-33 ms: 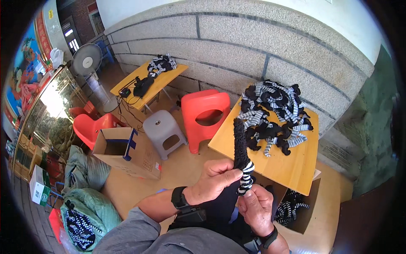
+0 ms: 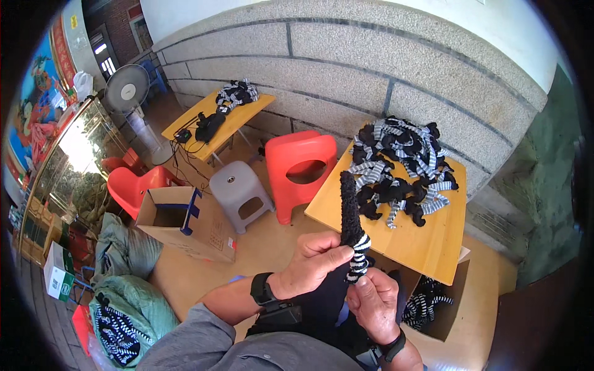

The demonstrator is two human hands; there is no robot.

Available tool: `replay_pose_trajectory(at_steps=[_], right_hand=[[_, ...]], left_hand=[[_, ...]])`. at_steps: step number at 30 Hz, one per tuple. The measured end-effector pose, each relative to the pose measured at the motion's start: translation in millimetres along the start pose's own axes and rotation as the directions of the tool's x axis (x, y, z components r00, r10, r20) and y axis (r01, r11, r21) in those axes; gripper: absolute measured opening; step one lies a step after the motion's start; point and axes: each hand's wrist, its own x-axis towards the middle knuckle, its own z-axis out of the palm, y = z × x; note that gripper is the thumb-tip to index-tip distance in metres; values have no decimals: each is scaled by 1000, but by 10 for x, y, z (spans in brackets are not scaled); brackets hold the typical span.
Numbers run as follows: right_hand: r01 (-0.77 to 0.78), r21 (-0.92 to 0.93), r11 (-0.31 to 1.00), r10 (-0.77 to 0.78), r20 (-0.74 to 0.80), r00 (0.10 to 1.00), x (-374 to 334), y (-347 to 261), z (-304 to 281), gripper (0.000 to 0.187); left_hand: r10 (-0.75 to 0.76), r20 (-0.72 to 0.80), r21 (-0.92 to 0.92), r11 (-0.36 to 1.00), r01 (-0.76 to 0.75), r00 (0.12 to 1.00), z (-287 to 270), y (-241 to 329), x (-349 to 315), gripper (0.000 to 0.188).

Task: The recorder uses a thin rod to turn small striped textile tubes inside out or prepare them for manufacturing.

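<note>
In front of my body I hold up a narrow, fuzzy black knitted piece (image 2: 351, 207) with a black-and-white striped lower end. My left hand (image 2: 318, 258) is closed on it, its thumb pressed where the black part meets the stripes. Just below, my right hand (image 2: 374, 303) pinches the bottom of the striped end between thumb and fingers. The black part stands nearly upright above both hands. Beyond it, a heap of similar black and striped knitted pieces (image 2: 402, 148) covers much of the yellow table (image 2: 430, 250).
An open carton (image 2: 455, 309) with striped pieces stands under the table's near edge. A red chair (image 2: 284, 157), grey stool (image 2: 238, 185) and cardboard box (image 2: 204, 232) are to the left. Green sacks (image 2: 151, 297), a fan (image 2: 127, 89) and a smaller table (image 2: 257, 106) lie farther out.
The held knitted piece has shifted slightly up and left, and my right hand's thumb has risen a little with its striped end. Everything else looks the same.
</note>
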Motion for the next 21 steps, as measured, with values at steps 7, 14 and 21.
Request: replay_pose_trajectory(at_steps=[7, 14, 21], right_hand=[[-102, -166, 981, 110, 41, 993, 92, -236, -125, 24], [-69, -328, 942, 109, 107, 988, 98, -159, -145, 23], [-113, -373, 921, 142, 53, 988, 0, -182, -198, 17]], left_hand=[[-70, 85, 103, 993, 62, 994, -232, 335, 170, 19], [-6, 96, 57, 998, 1, 995, -302, 358, 429, 28], [-44, 31, 83, 996, 41, 999, -402, 449, 480, 20]])
